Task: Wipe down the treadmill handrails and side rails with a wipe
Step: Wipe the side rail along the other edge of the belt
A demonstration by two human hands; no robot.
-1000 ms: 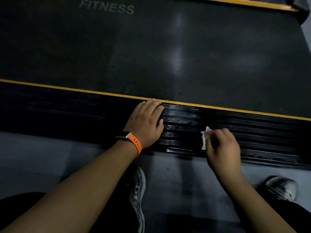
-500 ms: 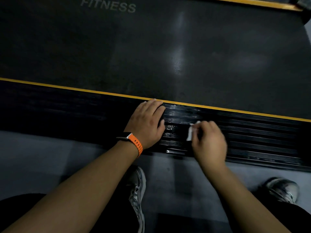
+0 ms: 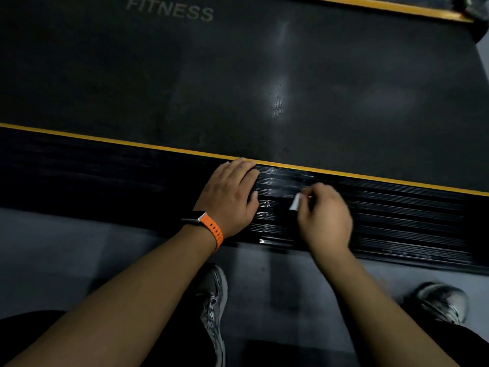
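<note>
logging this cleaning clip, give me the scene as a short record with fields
left hand: rests flat on side rail, orange watch strap on wrist
right hand: holds wipe against the rail, right of the left hand
wipe: white, mostly hidden under fingers
side rail: black, ribbed, yellow stripe along its far edge
belt: dark, marked FITNESS

We saw the ribbed black side rail (image 3: 397, 221) running beneath both hands, with a yellow stripe (image 3: 132, 143) along its edge just beyond them. The left hand (image 3: 230, 200) lay flat on it, and the right hand (image 3: 325, 218) held a white wipe (image 3: 294, 202) against its ribs. Nearer to us than the hands, the grey floor (image 3: 66, 260) carried two shoes (image 3: 214, 308).
</note>
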